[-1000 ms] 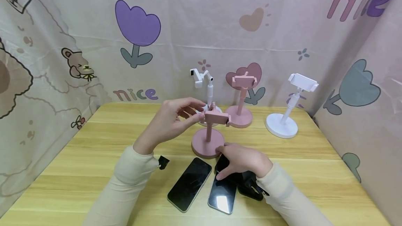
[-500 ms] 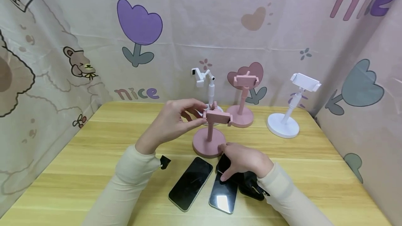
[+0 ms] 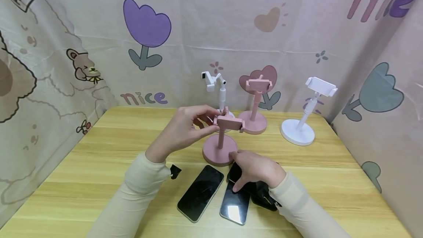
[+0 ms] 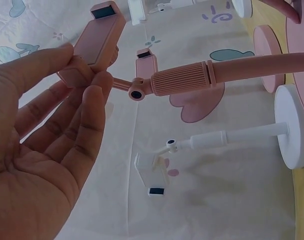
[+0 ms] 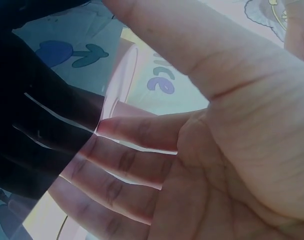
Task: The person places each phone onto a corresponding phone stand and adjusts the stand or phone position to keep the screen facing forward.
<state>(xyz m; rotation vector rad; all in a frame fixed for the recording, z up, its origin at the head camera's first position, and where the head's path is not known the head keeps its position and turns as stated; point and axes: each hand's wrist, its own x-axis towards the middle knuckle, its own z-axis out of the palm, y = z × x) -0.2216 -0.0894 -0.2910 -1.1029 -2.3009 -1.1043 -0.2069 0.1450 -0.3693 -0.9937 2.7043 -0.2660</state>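
Observation:
A pink phone stand point(image 3: 220, 151) stands on its round base in the middle of the table. My left hand point(image 3: 180, 129) pinches the end of its clamp between thumb and fingers; in the left wrist view the pink clamp point(image 4: 96, 42) is tilted. My right hand point(image 3: 259, 168) touches the right side of the base with its fingertips, thumb spread above the phones. The right wrist view shows fairly straight fingers point(image 5: 136, 130) partly behind a dark shape. A black-screened phone point(image 3: 200, 194) lies in front of the stand. Beside it, a second phone point(image 3: 234, 206) is partly covered by my right hand.
Behind stand a white phone stand point(image 3: 222, 96), another pink stand point(image 3: 255, 115) and, to the right, a white stand point(image 3: 302, 127). Black items point(image 3: 264, 199) sit under my right wrist. A printed curtain point(image 3: 198, 28) rises behind the wooden table point(image 3: 99, 161).
The view has shifted slightly. My left hand has edged a little to the right at the clamp's end. My right hand stays by the base, its thumb slightly shifted; the phones lie still.

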